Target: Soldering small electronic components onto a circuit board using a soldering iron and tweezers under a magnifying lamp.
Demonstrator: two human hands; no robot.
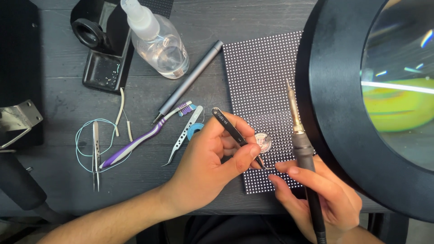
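1. Black tweezers [235, 135] are pinched shut in the left hand [212, 162], tips down on the dotted LED panel [262, 90].
2. A soldering iron [300, 140] is gripped pen-like by the right hand [325, 194], its tip pointing away beyond the fingers.
3. The panel likely handles stiff but fragile; its edges look safest.

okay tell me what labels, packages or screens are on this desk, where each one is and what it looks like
Label on the clear spray bottle, top centre: small, pale, low on its side.
LED dot panel, centre right under both hands: black rectangle, white dot grid.
Printed marking on the black tweezers in the left hand: small, white.
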